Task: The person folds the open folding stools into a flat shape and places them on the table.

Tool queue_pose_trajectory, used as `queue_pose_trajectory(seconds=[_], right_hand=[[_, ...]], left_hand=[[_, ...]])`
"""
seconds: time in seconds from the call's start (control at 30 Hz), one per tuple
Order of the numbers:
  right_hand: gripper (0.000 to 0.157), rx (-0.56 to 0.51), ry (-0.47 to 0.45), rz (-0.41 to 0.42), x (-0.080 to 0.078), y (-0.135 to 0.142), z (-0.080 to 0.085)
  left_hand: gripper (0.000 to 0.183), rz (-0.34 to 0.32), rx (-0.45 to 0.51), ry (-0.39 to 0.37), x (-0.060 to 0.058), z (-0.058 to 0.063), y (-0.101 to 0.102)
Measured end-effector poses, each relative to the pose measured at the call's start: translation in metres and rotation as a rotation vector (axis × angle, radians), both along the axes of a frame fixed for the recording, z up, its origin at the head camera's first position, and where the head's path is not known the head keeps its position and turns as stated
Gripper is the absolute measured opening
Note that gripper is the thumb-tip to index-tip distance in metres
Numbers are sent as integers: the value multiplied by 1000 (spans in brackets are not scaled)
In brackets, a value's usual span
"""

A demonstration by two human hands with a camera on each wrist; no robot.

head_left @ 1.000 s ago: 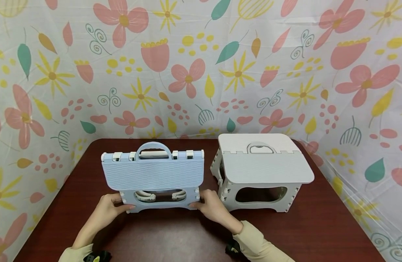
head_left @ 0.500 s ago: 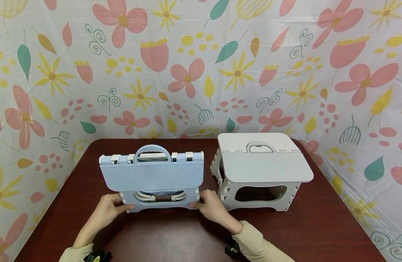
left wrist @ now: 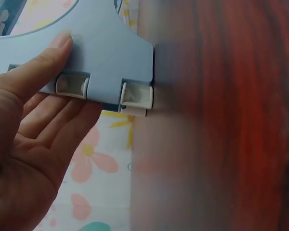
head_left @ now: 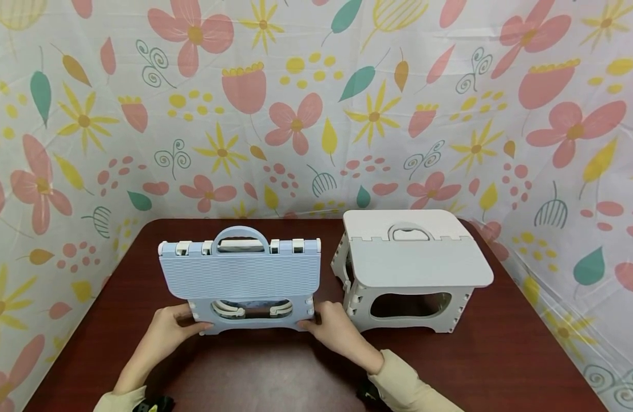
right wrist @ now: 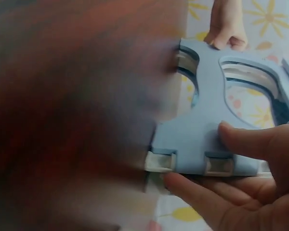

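Observation:
A blue folding stool [head_left: 241, 276] stands partly folded on the table, its top panel tilted down toward me and its blue carry handle upright above the hinge. Pale folding side parts show through the oval cutout in its front leg panel. My left hand [head_left: 168, 335] grips the lower left edge of that panel, thumb in front and fingers behind, as the left wrist view also shows. At the lower right edge my right hand [head_left: 337, 331] pinches the same panel, thumb [right wrist: 245, 139] on its face and fingers behind it.
Right of the blue stool stands a white folding stool [head_left: 419, 260], unfolded, with its flat top level. Both are on a dark red-brown table [head_left: 265, 372]. A floral cloth [head_left: 316, 114] hangs behind and along the sides.
The blue stool's top edge and handle have shifted very slightly lower since a second ago. Both hands keep their grip in nearly the same place.

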State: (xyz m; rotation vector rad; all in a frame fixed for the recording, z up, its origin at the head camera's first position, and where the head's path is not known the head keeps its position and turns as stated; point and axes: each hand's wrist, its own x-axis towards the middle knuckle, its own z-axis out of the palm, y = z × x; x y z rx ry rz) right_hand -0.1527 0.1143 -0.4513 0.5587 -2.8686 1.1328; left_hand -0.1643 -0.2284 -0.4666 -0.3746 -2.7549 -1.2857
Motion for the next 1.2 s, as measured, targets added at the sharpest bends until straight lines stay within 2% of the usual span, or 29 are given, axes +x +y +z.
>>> queue_pose_trajectory(seconds=[0.2,0.4,0.5,0.6,0.67,0.8,1.03,1.2], right_hand=[[27,87,-16,-84,8,0,11],[42,107,-54,-116,11,2,17],[58,113,-68,-104,11,4,17],[76,123,-79,-90,11,5,14],[83,123,-82,-83,10,5,12],[79,61,-95,-60,7,6,9],[50,-129,-103,-5,3,6,5],[58,-195,-85,18,1,6,2]], left_hand=[[35,3,-55,8,0,2,-3],[45,53,-141,-48,0,6,-7],[62,56,-163,-57,-1,7,-7],[87,25,-162,-50,-1,7,-7],[102,2,-141,-59,-1,7,-6],[107,-45,-100,-97,-1,6,-4],[93,-106,-42,-89,-1,6,0],[74,-115,-22,-94,-1,5,0]])
